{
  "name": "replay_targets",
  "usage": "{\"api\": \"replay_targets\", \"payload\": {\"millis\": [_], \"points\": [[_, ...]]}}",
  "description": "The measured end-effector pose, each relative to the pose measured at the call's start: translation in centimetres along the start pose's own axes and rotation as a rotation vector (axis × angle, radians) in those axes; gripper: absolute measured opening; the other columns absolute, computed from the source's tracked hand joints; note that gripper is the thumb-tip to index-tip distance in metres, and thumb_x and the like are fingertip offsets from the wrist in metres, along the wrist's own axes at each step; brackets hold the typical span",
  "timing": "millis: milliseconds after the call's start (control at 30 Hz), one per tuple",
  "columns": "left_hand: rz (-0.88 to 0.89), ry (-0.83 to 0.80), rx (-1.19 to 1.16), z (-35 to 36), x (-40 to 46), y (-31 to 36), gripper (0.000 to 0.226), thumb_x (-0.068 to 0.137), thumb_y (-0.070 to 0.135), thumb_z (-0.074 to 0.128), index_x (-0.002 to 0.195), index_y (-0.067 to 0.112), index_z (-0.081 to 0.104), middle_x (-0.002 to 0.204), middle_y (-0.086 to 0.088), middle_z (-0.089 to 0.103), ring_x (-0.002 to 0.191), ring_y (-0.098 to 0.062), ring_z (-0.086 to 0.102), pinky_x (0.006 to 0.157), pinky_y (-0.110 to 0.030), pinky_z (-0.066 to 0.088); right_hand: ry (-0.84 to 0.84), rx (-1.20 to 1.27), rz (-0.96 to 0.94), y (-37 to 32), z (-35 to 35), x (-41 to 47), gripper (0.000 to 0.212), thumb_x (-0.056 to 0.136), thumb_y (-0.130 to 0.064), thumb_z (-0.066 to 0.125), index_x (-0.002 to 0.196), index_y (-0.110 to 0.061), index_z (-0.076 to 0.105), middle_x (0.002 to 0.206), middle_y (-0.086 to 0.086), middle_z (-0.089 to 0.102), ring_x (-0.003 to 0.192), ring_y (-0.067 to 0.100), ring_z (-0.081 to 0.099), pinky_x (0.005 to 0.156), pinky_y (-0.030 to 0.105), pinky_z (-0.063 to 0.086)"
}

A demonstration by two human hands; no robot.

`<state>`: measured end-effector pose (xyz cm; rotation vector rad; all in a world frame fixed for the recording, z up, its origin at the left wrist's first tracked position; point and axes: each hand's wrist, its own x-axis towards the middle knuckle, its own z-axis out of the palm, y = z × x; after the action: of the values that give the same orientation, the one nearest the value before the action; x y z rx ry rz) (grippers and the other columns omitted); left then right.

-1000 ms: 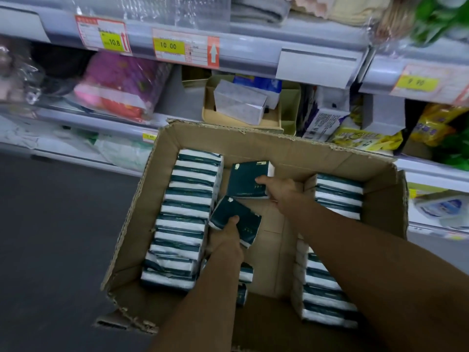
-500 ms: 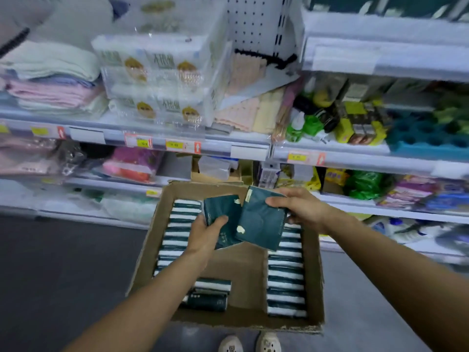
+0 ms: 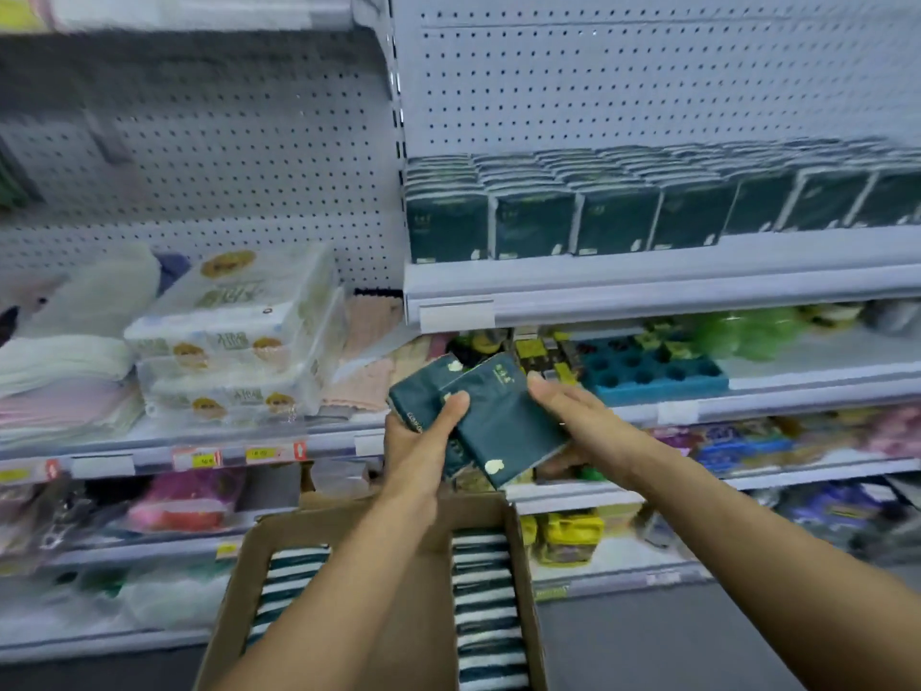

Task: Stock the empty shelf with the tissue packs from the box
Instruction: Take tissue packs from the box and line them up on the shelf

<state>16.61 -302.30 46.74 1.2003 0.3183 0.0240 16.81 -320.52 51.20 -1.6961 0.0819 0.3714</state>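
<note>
My left hand (image 3: 421, 441) grips a dark green tissue pack (image 3: 418, 394), thumb across its front. My right hand (image 3: 578, 416) holds a second dark green pack (image 3: 503, 426) that overlaps the first, fingers on its top edge. Both packs are raised in front of the shelving, above the cardboard box (image 3: 521, 551). The box holds two rows of green-and-white packs (image 3: 486, 605) along its sides, with a bare strip between. Up and to the right, a white shelf (image 3: 648, 286) carries rows of the same green packs (image 3: 533, 216) standing upright.
White wrapped tissue bundles (image 3: 234, 336) and folded towels (image 3: 65, 361) fill the shelf at the left. A blue tray (image 3: 653, 371) and mixed goods sit on the shelves below the green packs. Price tags (image 3: 239, 456) line the shelf edges. Grey floor lies at bottom right.
Both hands lifted a pack each out of the box and raised them together. My view tilted up from the box to the upper shelf with the green packs.
</note>
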Motion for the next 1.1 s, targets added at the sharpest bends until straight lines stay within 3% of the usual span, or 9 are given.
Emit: {"api": "replay_targets", "payload": {"millis": [67, 167, 233, 367, 500, 667, 800, 867, 1100], "points": [[0.038, 0.012, 0.009, 3.1, 0.2, 0.5, 0.067, 0.068, 0.032, 0.087, 0.123, 0.014, 0.054, 0.111, -0.002, 0.072, 0.098, -0.019, 0.071, 0.08, -0.036, 0.06, 0.007, -0.039, -0.035, -0.7, -2.7, -0.9, 0.041, 0.088, -0.046, 0.065, 0.117, -0.018, 0.055, 0.107, 0.002, 0.066, 0.091, 0.016, 0.069, 0.064, 0.039, 0.059], [0.107, -0.021, 0.019, 8.3, 0.0, 1.0, 0.092, 0.048, 0.058, 0.091, 0.125, 0.02, 0.056, 0.115, 0.0, 0.072, 0.103, -0.019, 0.07, 0.09, -0.046, 0.057, 0.04, -0.098, -0.126, -2.0, -7.8, -1.5, 0.04, 0.086, -0.024, 0.074, 0.118, -0.011, 0.054, 0.102, 0.005, 0.07, 0.081, 0.017, 0.072, 0.059, 0.036, 0.059], [0.128, -0.023, 0.006, 11.9, -0.2, 1.1, 0.086, 0.05, 0.062, 0.087, 0.122, 0.023, 0.059, 0.113, 0.002, 0.073, 0.104, -0.019, 0.07, 0.093, -0.048, 0.055, 0.063, -0.094, -0.184, -3.0, -11.7, -1.8, 0.038, 0.086, -0.016, 0.074, 0.118, -0.006, 0.056, 0.098, 0.006, 0.072, 0.077, 0.016, 0.071, 0.06, 0.035, 0.06], [0.14, -0.053, -0.034, 19.7, -0.4, 0.7, 0.048, 0.078, 0.044, 0.077, 0.116, 0.019, 0.059, 0.11, 0.0, 0.073, 0.101, -0.019, 0.071, 0.087, -0.042, 0.058, 0.084, -0.06, -0.251, -4.5, -19.7, -2.2, 0.037, 0.084, -0.013, 0.074, 0.115, -0.003, 0.058, 0.092, 0.006, 0.073, 0.07, 0.017, 0.069, 0.055, 0.029, 0.056], [0.168, -0.103, -0.028, 25.9, -0.4, 0.2, 0.049, 0.082, 0.041, 0.074, 0.122, 0.018, 0.058, 0.111, -0.002, 0.073, 0.101, -0.021, 0.071, 0.089, -0.044, 0.057, 0.095, -0.046, -0.272, -5.2, -27.5, -2.3, 0.038, 0.08, -0.015, 0.077, 0.113, -0.009, 0.06, 0.103, 0.018, 0.072, 0.085, 0.033, 0.07, 0.069, 0.042, 0.059], [0.18, -0.116, 0.044, 31.3, 0.2, -0.7, 0.036, 0.089, 0.032, 0.071, 0.12, 0.018, 0.059, 0.111, -0.001, 0.073, 0.097, -0.02, 0.072, 0.087, -0.041, 0.058, 0.216, -0.101, -0.388, -6.6, -35.2, -2.2, 0.031, 0.082, -0.008, 0.076, 0.108, -0.012, 0.061, 0.1, 0.017, 0.072, 0.085, 0.032, 0.071, 0.073, 0.049, 0.057], [0.186, -0.116, 0.057, 34.0, 1.1, 0.1, 0.031, 0.091, 0.029, 0.068, 0.12, 0.02, 0.06, 0.109, 0.003, 0.073, 0.096, -0.017, 0.071, 0.074, -0.031, 0.056, 0.438, -0.221, -0.515, -7.6, -40.1, -0.1, 0.033, 0.082, -0.008, 0.076, 0.11, -0.014, 0.06, 0.098, 0.01, 0.069, 0.082, 0.027, 0.068, 0.065, 0.038, 0.057], [0.156, -0.119, 0.053, 35.0, 1.9, 0.5, 0.032, 0.091, 0.031, 0.068, 0.12, 0.019, 0.06, 0.107, 0.003, 0.074, 0.095, -0.019, 0.072, 0.073, -0.032, 0.057, 0.507, -0.306, -0.555, -8.3, -42.1, 1.4, 0.034, 0.082, -0.009, 0.075, 0.112, -0.016, 0.06, 0.1, 0.006, 0.066, 0.084, 0.021, 0.065, 0.07, 0.029, 0.052], [0.104, -0.135, 0.123, 37.9, 5.6, 1.4, 0.03, 0.089, 0.033, 0.071, 0.114, 0.019, 0.062, 0.103, 0.002, 0.075, 0.089, -0.017, 0.072, 0.071, -0.031, 0.056, 0.439, -0.823, -0.509, -9.4, -45.1, 7.6, 0.044, 0.088, -0.026, 0.071, 0.129, -0.03, 0.055, 0.137, -0.002, 0.048, 0.124, 0.019, 0.049, 0.101, 0.036, 0.041]]}}
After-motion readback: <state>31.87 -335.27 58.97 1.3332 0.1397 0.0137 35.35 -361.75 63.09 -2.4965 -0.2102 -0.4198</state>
